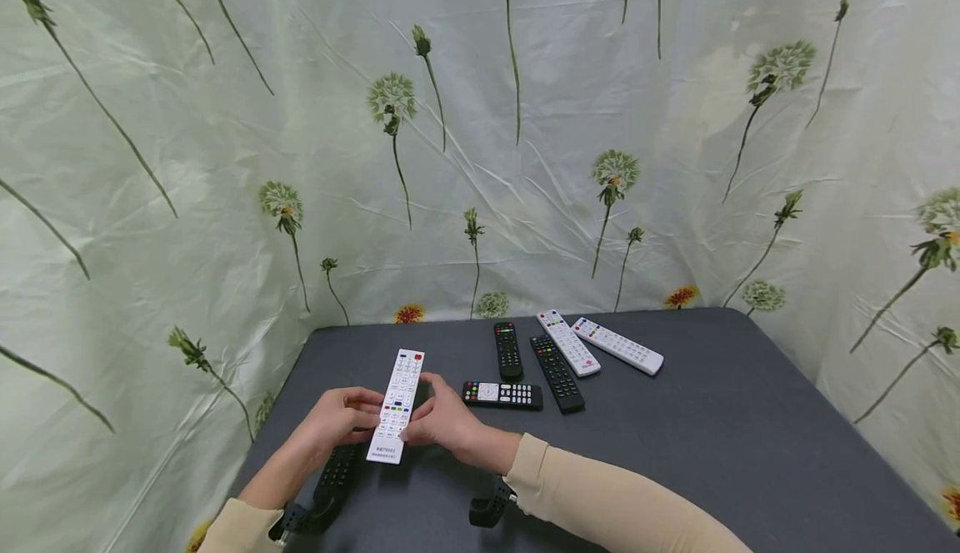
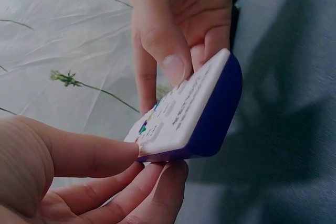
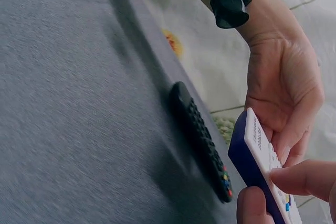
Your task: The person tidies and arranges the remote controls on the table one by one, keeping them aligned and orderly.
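A white remote control (image 1: 396,407) with a dark blue underside is held raised over the table between both hands, its buttons facing up. My left hand (image 1: 347,416) pinches its left edge, thumb on the button face and fingers beneath. From the other side my right hand (image 1: 448,421) grips the right edge, the thumb near the lower buttons. The blue side (image 2: 218,111) shows in the left wrist view. Partly hidden under the left hand, a black remote (image 3: 199,137) lies near the table's left edge.
On the dark grey table (image 1: 720,419), black remotes (image 1: 507,351), (image 1: 557,374) and a black remote with white buttons (image 1: 502,394) lie right of the hands. Two white remotes (image 1: 568,342), (image 1: 618,345) lie farther back. A flowered curtain (image 1: 450,119) hangs behind.
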The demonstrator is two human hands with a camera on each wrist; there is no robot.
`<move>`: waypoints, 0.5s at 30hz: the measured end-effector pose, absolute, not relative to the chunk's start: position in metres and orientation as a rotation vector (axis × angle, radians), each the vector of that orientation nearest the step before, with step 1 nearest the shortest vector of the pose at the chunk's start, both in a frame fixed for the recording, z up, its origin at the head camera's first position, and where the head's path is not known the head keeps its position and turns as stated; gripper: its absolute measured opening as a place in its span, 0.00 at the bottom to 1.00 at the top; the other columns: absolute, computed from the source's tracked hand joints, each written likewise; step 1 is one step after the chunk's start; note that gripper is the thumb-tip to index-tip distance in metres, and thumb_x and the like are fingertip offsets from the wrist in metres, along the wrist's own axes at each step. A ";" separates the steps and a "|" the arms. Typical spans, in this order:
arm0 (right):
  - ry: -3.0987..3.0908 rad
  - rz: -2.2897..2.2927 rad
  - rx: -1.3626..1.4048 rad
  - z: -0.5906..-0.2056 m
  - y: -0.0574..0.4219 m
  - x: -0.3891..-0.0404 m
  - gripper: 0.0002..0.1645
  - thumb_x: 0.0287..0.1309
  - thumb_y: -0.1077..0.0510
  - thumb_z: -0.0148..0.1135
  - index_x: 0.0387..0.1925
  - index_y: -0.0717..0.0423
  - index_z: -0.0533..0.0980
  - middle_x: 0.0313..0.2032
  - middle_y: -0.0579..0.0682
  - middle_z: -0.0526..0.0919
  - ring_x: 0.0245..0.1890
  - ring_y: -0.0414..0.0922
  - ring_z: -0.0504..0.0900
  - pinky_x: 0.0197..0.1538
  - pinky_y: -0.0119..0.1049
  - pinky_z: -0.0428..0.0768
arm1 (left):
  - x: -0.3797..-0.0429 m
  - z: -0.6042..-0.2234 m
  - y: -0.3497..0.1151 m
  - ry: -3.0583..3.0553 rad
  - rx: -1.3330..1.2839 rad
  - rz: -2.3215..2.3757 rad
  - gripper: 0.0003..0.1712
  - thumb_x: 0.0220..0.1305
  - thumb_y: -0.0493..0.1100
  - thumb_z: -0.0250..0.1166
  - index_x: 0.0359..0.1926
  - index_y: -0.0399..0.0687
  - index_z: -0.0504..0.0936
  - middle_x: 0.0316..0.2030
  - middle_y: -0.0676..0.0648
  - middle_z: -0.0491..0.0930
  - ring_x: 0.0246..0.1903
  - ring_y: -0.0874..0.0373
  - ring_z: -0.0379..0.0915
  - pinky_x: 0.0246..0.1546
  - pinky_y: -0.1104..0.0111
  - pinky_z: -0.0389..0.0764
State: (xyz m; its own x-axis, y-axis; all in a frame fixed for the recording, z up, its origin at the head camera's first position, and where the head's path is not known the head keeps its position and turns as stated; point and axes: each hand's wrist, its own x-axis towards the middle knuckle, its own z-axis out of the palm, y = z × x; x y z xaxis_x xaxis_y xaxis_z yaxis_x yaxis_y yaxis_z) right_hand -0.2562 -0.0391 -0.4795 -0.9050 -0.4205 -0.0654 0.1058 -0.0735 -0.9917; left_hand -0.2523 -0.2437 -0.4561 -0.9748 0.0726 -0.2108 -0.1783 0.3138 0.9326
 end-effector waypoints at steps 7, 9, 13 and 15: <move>1.845 -2.010 -0.321 -0.489 -0.045 -0.244 0.58 0.44 0.79 0.70 0.75 0.60 0.52 0.35 0.60 0.81 0.30 0.48 0.85 0.37 0.42 0.87 | -0.240 -0.462 -0.243 2.424 -0.150 1.651 0.16 0.62 0.27 0.62 0.52 0.25 0.79 0.36 0.41 0.83 0.33 0.50 0.82 0.36 0.55 0.86; 1.854 -2.001 -0.313 -0.492 -0.047 -0.242 0.59 0.43 0.79 0.71 0.74 0.59 0.53 0.34 0.60 0.81 0.29 0.48 0.85 0.36 0.41 0.87 | -0.237 -0.463 -0.242 2.438 -0.165 1.607 0.19 0.62 0.26 0.61 0.54 0.25 0.78 0.36 0.41 0.82 0.32 0.51 0.81 0.34 0.56 0.86; 1.868 -1.966 -0.290 -0.497 -0.051 -0.237 0.59 0.42 0.79 0.71 0.74 0.59 0.54 0.33 0.59 0.82 0.28 0.48 0.85 0.35 0.42 0.87 | -0.232 -0.463 -0.242 2.474 -0.181 1.513 0.23 0.59 0.26 0.60 0.57 0.24 0.76 0.36 0.41 0.82 0.31 0.52 0.79 0.31 0.57 0.85; 1.877 -1.945 -0.278 -0.499 -0.052 -0.234 0.58 0.42 0.79 0.71 0.74 0.59 0.55 0.33 0.58 0.82 0.28 0.48 0.86 0.34 0.42 0.87 | -0.230 -0.463 -0.241 2.494 -0.178 1.472 0.22 0.59 0.26 0.59 0.56 0.24 0.77 0.38 0.42 0.82 0.31 0.52 0.79 0.30 0.58 0.85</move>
